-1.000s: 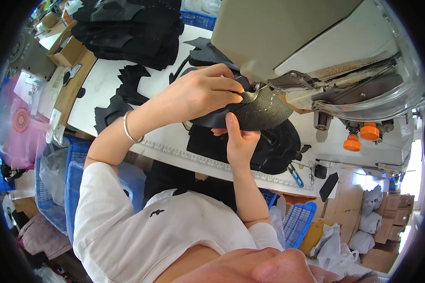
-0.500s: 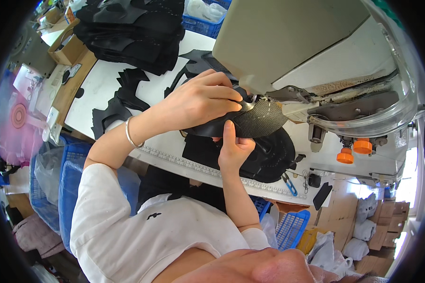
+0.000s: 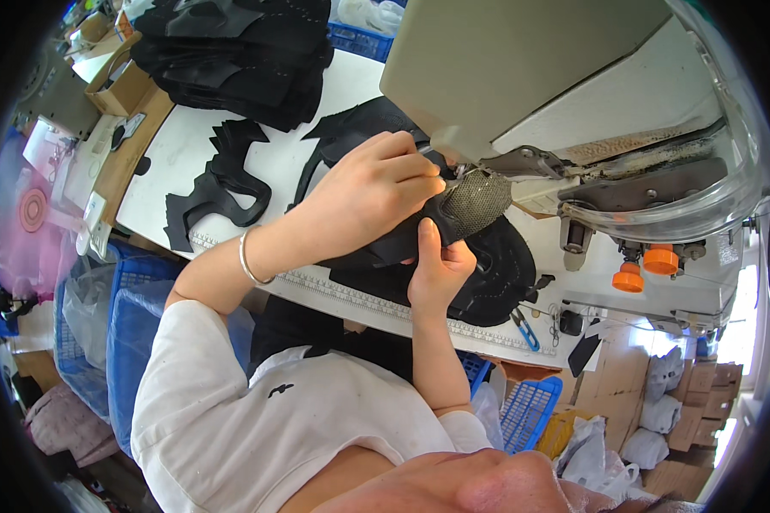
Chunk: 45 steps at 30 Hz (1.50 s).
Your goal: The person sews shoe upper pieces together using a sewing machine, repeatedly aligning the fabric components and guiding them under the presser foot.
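Observation:
Under the head of a large beige sewing machine (image 3: 522,68) lies a black shoe-upper piece (image 3: 398,244) with a grey-black mesh panel (image 3: 481,203). Bent over its upper side, my left hand (image 3: 372,192) pinches the black material beside the needle area; the fingertips cover what is between them. My right hand (image 3: 439,269) grips the near edge, thumb on top and the other fingers partly hidden below. Beneath the work, another black upper piece (image 3: 496,274) with a stitched outline rests on the white table (image 3: 158,201). The needle itself is hidden.
Loose black cut pieces (image 3: 222,184) lie left, below a tall stack of black pieces (image 3: 231,64). A ruler strip (image 3: 351,292) follows the table's near edge. Blue-handled snips (image 3: 526,329) lie right, near orange knobs (image 3: 628,278). Blue crates (image 3: 529,416) stand below the table.
Both hands have shifted slightly right with the black upper piece, which has turned under the machine. Less of the mesh panel shows, and more of the loose pieces at left is uncovered.

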Motion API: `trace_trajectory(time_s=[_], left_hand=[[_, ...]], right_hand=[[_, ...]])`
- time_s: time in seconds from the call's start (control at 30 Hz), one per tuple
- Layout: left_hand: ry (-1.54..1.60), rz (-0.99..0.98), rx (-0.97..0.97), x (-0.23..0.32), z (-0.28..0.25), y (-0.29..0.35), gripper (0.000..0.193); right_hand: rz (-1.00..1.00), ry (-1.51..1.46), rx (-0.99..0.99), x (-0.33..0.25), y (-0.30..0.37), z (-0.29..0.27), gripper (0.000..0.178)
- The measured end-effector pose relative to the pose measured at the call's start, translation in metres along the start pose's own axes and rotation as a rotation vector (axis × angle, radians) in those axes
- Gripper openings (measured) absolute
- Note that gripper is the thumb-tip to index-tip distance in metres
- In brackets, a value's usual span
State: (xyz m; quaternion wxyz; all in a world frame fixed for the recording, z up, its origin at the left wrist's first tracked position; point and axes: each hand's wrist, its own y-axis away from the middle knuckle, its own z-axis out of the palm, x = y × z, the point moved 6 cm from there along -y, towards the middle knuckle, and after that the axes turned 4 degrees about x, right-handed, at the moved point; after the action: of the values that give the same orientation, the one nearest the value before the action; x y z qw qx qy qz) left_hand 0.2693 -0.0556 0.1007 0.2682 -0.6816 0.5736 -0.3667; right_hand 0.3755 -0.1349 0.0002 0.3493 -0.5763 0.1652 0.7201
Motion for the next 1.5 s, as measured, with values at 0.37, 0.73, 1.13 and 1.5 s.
trace_trajectory(time_s=[0.37,0.73,1.13,1.5], left_hand=[[-0.063,-0.133,0.062,0.014,0.007,0.002,0.028],[-0.064,-0.166,0.095,0.019,-0.007,0.002,0.029],[0.049,0.062,0.023,-0.004,-0.007,0.006,0.036],[0.008,0.13,0.027,0.002,0.002,0.019,0.051]], right_hand=[[-0.043,0.036,0.018,-0.011,-0.014,-0.015,0.016],[-0.052,0.141,-0.033,-0.018,-0.04,-0.042,0.015],[-0.007,0.221,-0.21,-0.038,-0.062,-0.046,0.018],[-0.151,0.25,-0.062,-0.044,-0.023,-0.076,0.011]])
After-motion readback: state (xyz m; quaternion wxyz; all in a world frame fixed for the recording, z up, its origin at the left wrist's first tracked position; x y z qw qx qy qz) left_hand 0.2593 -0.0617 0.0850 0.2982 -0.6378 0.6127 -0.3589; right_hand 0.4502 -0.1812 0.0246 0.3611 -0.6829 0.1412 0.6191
